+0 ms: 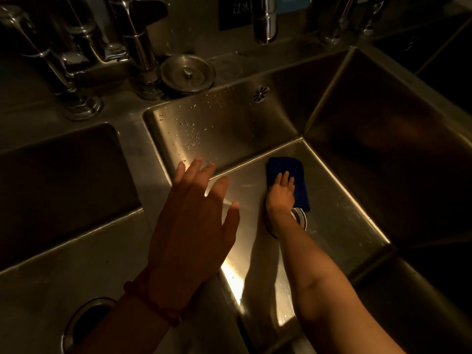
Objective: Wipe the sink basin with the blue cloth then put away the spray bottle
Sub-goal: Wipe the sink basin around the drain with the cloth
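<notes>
Right hand presses blue cloth flat at frame center by the drain; left hand hovers spread, empty; wet basin w/ droplets upper left risks being missed.

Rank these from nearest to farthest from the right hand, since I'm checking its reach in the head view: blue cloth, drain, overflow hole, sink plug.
1. Blue cloth: under the right hand.
2. Drain: on the basin floor, by the wrist.
3. Overflow hole: high on the back wall.
4. Sink plug: on the ledge behind, by the taps.
</notes>
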A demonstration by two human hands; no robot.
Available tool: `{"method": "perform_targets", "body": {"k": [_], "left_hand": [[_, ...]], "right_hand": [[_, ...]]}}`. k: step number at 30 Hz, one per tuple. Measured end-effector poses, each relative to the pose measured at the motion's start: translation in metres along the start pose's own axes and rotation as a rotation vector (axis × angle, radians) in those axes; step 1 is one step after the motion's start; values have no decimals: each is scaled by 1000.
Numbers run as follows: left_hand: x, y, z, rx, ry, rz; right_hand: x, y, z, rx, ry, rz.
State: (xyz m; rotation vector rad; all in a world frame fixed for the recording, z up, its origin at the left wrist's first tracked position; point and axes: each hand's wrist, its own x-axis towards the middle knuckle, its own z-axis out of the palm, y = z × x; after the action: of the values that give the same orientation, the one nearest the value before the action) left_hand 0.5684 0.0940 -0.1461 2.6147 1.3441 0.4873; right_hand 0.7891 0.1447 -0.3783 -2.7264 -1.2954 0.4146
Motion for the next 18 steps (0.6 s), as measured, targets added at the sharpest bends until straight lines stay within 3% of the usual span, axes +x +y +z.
{"method": "perform_targets", "body": {"k": [4,9,18], "left_hand": [[-2,-1,-1,-37,-10,-9],[-3,-1,-2,-46,2,7],[-2,-3,0,-46,14,8]], "right_hand": [[0,3,-1,1,-16,-33],[-6,14,-6,4,4,85],[2,44,-19,-60,-114,-122]]}}
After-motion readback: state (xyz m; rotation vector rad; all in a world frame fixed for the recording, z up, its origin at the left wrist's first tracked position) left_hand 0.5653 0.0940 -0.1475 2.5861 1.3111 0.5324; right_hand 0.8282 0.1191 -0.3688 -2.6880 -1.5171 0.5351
